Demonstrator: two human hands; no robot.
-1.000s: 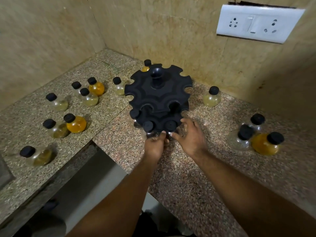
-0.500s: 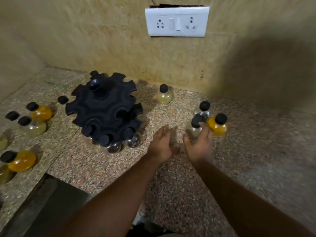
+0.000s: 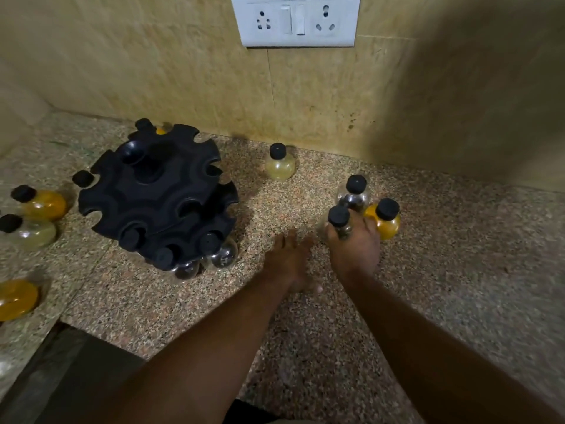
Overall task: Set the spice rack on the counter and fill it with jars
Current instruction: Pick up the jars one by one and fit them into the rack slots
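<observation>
The black round spice rack (image 3: pixel 159 194) stands on the granite counter (image 3: pixel 305 316) at the left, with three clear black-capped jars (image 3: pixel 224 255) hanging in its lower slots. My right hand (image 3: pixel 354 249) is closed around a clear jar (image 3: pixel 338 220) with a black cap, right of the rack. Just behind it stand another clear jar (image 3: pixel 354 194) and an orange-filled jar (image 3: pixel 385 218). My left hand (image 3: pixel 287 261) hovers flat and empty beside the right one, fingers loosely apart. A pale yellow jar (image 3: pixel 279 163) stands near the wall.
More black-capped jars stand left of the rack: an orange one (image 3: pixel 42 203), a pale one (image 3: pixel 33 234), another orange one (image 3: pixel 15 298). A tiled wall with a white socket plate (image 3: pixel 295 19) rises behind. The counter's front edge drops off at lower left.
Both hands left the rack and moved right. My right hand reached the cluster of three jars and closed on the nearest clear one. The view swung to the right.
</observation>
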